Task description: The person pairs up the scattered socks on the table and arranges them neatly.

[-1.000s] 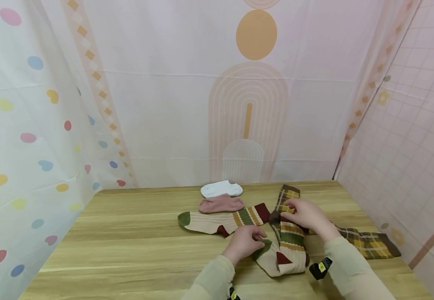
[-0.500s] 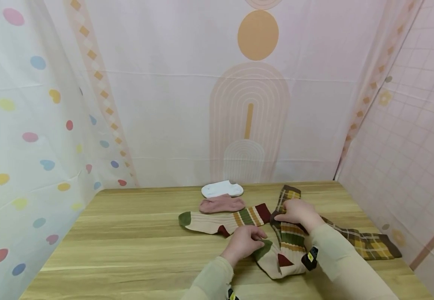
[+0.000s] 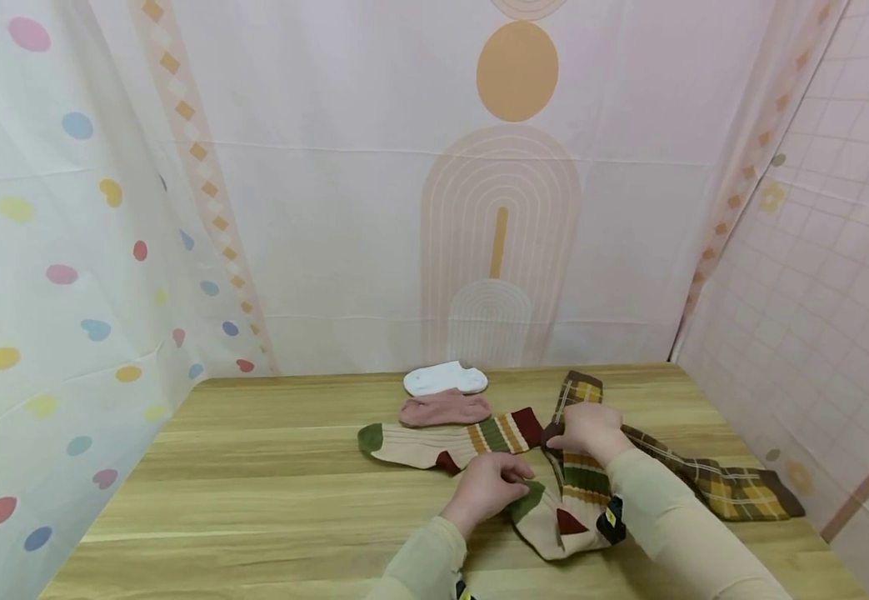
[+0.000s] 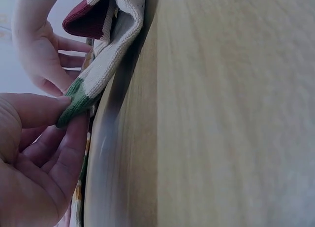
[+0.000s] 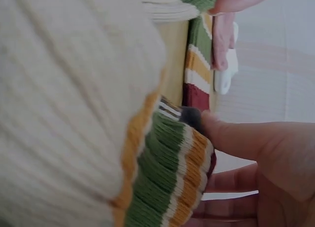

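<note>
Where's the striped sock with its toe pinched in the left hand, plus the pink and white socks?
Striped sock [image 3: 571,522]: head view, on its burgundy heel patch.
Pink sock [image 3: 445,409]: head view, middle of its upper side.
White sock [image 3: 445,381]: head view, middle of its upper side.

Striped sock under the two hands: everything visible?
The striped sock looks like ribbed knit: cream body, green toe, dark red heel patch, and ochre, green and whitish bands along the leg. It lies bent at the heel over the wooden table, its foot angled toward the left hand, which pinches the toe. Its leg overlaps a brown plaid sock. The right hand covers its upper end in the head view; whether it grips there is unclear.
</note>
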Motion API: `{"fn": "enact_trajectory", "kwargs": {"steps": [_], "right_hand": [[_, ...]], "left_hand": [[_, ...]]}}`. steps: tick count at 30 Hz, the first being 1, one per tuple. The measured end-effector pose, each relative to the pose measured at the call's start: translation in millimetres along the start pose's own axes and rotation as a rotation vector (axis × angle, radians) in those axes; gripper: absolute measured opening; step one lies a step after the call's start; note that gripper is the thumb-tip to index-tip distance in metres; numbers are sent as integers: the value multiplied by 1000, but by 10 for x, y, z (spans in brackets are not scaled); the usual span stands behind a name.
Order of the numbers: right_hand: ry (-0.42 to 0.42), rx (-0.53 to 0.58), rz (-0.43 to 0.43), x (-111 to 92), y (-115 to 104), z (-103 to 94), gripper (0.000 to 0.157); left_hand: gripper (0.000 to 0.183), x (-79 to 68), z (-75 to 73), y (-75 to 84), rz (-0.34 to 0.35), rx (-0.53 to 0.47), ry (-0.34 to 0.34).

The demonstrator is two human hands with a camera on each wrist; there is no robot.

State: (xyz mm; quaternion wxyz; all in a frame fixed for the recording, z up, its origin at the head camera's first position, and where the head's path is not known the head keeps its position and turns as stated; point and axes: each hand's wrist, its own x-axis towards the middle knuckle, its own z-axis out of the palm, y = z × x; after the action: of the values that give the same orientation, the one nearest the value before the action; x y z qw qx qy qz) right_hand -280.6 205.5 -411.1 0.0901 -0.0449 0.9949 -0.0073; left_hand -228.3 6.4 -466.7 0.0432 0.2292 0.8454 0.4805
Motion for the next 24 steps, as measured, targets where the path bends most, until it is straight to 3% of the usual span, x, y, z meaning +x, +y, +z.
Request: {"fn": "enact_trajectory", "kwargs": {"steps": [7, 15, 24], "right_hand": [[18, 63, -39, -16, 51, 0, 6], [74, 133, -108, -134, 174, -34, 30], [106, 126, -160, -281, 325, -68, 24]], "left_hand": [[12, -22, 11, -10, 38, -7, 29], [11, -53, 5, -17, 48, -33, 50], [12, -98, -15, -66, 19, -59, 70]]}}
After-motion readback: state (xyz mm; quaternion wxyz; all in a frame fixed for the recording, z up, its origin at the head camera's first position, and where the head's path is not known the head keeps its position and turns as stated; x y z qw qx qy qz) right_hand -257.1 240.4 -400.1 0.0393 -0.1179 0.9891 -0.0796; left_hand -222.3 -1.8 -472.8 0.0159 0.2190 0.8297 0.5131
